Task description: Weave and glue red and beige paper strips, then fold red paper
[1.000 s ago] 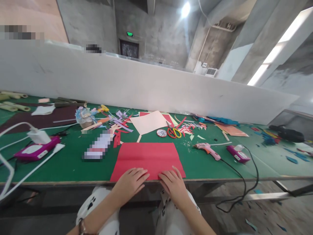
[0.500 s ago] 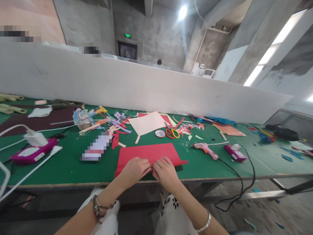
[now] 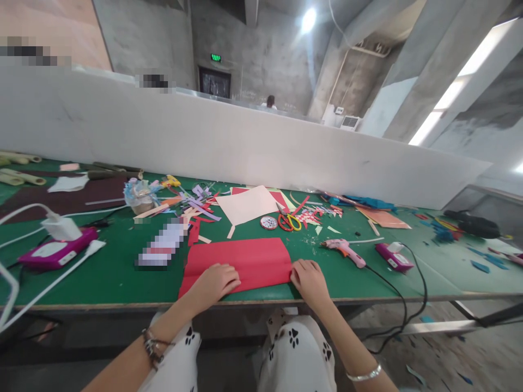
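A red sheet of paper (image 3: 245, 258) lies near the front edge of the green table (image 3: 122, 288), with a crease line running across it. My left hand (image 3: 217, 280) rests on its lower left part, fingers closed together on the paper. At the sheet's right edge, my right hand (image 3: 308, 276) has its fingers curled and pinched on the paper's corner area. Just behind the sheet are red and yellow scissors (image 3: 290, 220), a round patterned disc (image 3: 268, 222) and a pale pink sheet (image 3: 247, 204).
A pink glue gun (image 3: 346, 251) with a black cord lies to the right, beside a purple power block (image 3: 394, 257). Another purple block (image 3: 59, 250) with white cables stands left. Paper strips (image 3: 200, 204) and a wrapped cup (image 3: 141, 197) sit farther back, before a white partition (image 3: 229, 141).
My hands have moved apart, the right one outward to the sheet's right edge. The near edge of the red sheet has been let down, and the sheet has shifted slightly left.
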`<state>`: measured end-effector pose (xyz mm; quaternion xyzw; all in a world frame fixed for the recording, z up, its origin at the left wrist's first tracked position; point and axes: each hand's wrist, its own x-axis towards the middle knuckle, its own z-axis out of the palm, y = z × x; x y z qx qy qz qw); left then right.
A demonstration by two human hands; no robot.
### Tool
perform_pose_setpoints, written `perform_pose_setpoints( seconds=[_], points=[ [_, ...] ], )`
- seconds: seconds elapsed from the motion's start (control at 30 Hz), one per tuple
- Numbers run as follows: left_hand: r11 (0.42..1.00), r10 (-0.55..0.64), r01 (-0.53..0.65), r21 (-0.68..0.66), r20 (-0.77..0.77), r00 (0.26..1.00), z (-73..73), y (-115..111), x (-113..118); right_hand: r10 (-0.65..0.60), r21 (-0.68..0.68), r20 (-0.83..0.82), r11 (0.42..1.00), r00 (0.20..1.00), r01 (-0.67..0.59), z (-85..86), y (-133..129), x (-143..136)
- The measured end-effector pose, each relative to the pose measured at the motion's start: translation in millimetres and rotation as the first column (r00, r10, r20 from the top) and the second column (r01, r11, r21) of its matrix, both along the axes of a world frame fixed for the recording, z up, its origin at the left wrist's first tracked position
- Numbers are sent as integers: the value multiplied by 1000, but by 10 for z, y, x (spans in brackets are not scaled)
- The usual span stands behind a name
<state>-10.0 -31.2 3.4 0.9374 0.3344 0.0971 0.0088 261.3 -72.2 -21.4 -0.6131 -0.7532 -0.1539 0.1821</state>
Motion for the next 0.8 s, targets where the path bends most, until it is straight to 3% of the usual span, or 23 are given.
perform_pose_setpoints(
  seconds=[0.07,0.2,0.3,0.47,0.63,0.8],
  points=[
    [997,50,-50,62,-6,999,-11,-39,48,-67,25,-28,997,997,67,16,-74,-142],
    [976,166,-166,143,10,986,-122,-220,136,124,-66,-33,990,992,-126,-31,-236,-607],
    [975,175,-177,131,29,984,-253,-373,147,143,-133,-54,980,988,-149,-56,-302,-815],
    [977,122,-135,163,85,989,-358,-363,123,265,-243,-112,927,958,-285,-47,-321,-869],
    [979,0,-9,205,45,999,-361,-204,90,183,-333,-176,914,967,-233,-64,-313,-920],
    [958,70,-87,272,71,995,-508,-334,25,160,-352,-199,909,967,-223,-44,-281,-941]
  ],
)
